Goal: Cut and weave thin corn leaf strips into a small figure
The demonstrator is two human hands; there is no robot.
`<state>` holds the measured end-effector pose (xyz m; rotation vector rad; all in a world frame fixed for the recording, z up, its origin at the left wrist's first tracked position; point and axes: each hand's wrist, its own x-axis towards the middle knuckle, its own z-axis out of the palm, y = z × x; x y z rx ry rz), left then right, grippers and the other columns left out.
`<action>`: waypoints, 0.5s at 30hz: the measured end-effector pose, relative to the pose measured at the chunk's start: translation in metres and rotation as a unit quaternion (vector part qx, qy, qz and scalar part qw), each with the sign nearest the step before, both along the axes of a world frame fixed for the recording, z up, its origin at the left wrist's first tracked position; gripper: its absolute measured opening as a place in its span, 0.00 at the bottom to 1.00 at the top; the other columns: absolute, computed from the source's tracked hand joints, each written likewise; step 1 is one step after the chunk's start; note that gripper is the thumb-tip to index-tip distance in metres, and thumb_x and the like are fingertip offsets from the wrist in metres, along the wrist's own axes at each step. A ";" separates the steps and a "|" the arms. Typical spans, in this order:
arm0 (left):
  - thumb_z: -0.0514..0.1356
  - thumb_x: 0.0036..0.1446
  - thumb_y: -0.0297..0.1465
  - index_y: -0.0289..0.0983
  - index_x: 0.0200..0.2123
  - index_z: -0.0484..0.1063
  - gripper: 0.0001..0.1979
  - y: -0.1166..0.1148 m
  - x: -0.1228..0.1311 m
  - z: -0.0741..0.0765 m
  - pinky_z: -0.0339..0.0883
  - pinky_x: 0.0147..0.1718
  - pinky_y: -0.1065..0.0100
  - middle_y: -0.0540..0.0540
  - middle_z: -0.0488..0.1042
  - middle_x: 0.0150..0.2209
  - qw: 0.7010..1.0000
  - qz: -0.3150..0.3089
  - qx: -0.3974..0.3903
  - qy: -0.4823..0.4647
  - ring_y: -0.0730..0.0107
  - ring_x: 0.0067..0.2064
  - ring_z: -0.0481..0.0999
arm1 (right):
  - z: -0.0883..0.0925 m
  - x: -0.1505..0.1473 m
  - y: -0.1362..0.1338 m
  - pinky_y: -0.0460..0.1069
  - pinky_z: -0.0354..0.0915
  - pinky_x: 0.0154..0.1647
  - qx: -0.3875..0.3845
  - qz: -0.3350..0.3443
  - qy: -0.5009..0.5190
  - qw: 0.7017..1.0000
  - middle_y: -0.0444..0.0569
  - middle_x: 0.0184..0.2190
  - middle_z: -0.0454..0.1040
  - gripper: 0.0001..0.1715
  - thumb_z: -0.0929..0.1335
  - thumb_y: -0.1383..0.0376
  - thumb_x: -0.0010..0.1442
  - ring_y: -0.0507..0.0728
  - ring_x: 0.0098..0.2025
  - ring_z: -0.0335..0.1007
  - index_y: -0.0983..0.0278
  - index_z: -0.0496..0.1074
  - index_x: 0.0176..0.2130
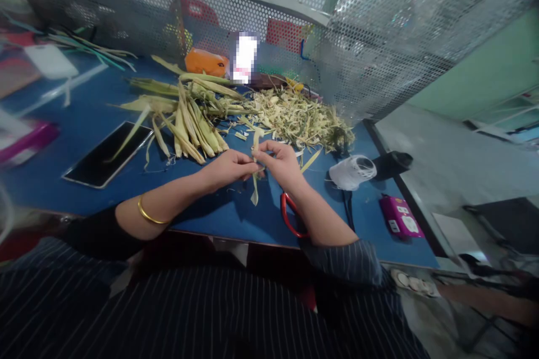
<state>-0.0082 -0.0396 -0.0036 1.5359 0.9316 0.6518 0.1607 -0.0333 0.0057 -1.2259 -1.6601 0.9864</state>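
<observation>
Over the blue table, my left hand (231,168) and my right hand (281,164) meet, fingertips almost touching. Both pinch a pale strip of corn husk (255,193), whose upper end sticks up above the fingers and whose lower end hangs below them. Beyond my left hand lies a bundle of long, dried corn husks (196,123). A heap of small husk scraps (297,118) spreads behind my right hand. Under my right wrist, the red handle (290,219) of a tool rests on the table; the rest of it is hidden by my arm.
Left of the husks lies a dark tablet-like slab (107,157) with a husk strip across it. A spool of white thread (351,172) and a purple box (401,217) sit at the right. A lit phone (245,59) and an orange packet (206,61) stand before the perforated metal screen (261,5).
</observation>
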 end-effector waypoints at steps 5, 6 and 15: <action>0.59 0.55 0.36 0.33 0.29 0.78 0.12 -0.003 0.004 -0.002 0.48 0.21 0.72 0.52 0.62 0.18 0.999 0.000 0.014 0.029 0.77 0.21 0.56 | -0.020 0.000 0.001 0.53 0.62 0.45 0.119 -0.067 -0.059 0.989 0.42 0.26 0.73 0.11 0.69 0.61 0.55 0.53 0.32 0.67 0.61 0.68 0.24; 0.59 0.55 0.36 0.33 0.29 0.78 0.13 -0.003 0.004 -0.002 0.48 0.21 0.72 0.52 0.62 0.18 0.999 0.008 0.007 0.032 0.78 0.20 0.56 | -0.021 0.001 0.001 0.55 0.61 0.49 0.135 -0.074 -0.075 0.985 0.43 0.27 0.74 0.11 0.68 0.61 0.56 0.54 0.33 0.68 0.61 0.67 0.24; 0.66 0.52 0.41 0.32 0.32 0.78 0.16 0.009 -0.004 0.006 0.65 0.32 0.72 0.43 0.77 0.31 0.963 0.086 -0.185 -0.177 0.73 0.30 0.73 | -0.003 0.016 -0.016 0.56 0.57 0.51 0.499 0.027 -0.330 0.801 0.47 0.36 0.76 0.12 0.64 0.65 0.64 0.55 0.38 0.68 0.56 0.72 0.47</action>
